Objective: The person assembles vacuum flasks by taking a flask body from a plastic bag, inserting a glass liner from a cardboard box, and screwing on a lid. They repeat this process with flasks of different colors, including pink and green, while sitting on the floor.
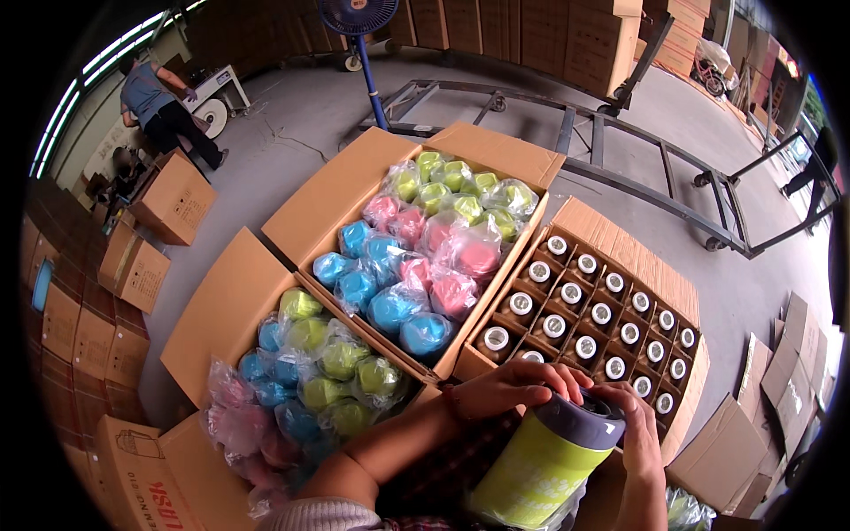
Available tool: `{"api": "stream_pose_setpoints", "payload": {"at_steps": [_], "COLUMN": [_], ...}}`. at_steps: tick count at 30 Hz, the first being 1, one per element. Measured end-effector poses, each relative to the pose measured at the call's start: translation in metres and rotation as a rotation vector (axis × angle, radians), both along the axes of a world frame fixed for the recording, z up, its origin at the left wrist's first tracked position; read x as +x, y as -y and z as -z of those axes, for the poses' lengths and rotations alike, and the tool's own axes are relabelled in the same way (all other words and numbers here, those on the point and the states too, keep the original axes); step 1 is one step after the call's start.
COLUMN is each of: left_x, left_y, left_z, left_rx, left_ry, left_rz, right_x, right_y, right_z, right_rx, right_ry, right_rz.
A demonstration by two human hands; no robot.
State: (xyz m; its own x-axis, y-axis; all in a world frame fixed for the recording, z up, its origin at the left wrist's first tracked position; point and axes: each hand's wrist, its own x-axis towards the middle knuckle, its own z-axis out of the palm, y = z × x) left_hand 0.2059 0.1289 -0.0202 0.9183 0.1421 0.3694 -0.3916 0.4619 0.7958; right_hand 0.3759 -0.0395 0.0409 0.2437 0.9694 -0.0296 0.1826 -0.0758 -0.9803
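Observation:
A lime-green insulated flask [536, 465] with a grey-purple top [580, 419] stands tilted in front of me, clear plastic around its lower part. My left hand [522, 389] reaches across from the left, its fingers curled over the top's far rim. On the opposite side, my right hand [639, 429] wraps the top's edge, fingers bent over it. Both hands are closed on the flask; its base is cut off by the lower edge. Just beyond lies a divided carton [611, 232] holding several silver, white-rimmed round pieces in its cells.
Left of the divided carton, an open carton [297, 212] holds plastic-wrapped green, pink and blue flasks; a second such carton [208, 305] is nearer. Flattened cardboard [722, 451] lies at right. Beyond are a metal trolley frame [611, 181], a blue fan [359, 16] and a person [164, 102] bending.

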Motion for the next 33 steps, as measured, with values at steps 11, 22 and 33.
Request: {"api": "stream_pose_setpoints", "payload": {"at_steps": [11, 22, 33], "left_x": [0.015, -0.008, -0.031], "left_y": [0.051, 0.041, 0.091], "left_z": [-0.075, -0.035, -0.094], "left_rx": [0.921, 0.426, -0.218], "left_ry": [-0.028, 0.025, 0.279], "left_rz": [-0.677, -0.642, -0.018], "right_x": [0.009, 0.0, -0.062], "right_y": [-0.048, -0.02, 0.042], "right_z": [0.098, -0.031, -0.193], "right_rx": [0.156, -0.093, 0.277], "right_ry": [-1.059, -0.405, 1.133], "right_rz": [-0.182, -0.354, -0.787]}}
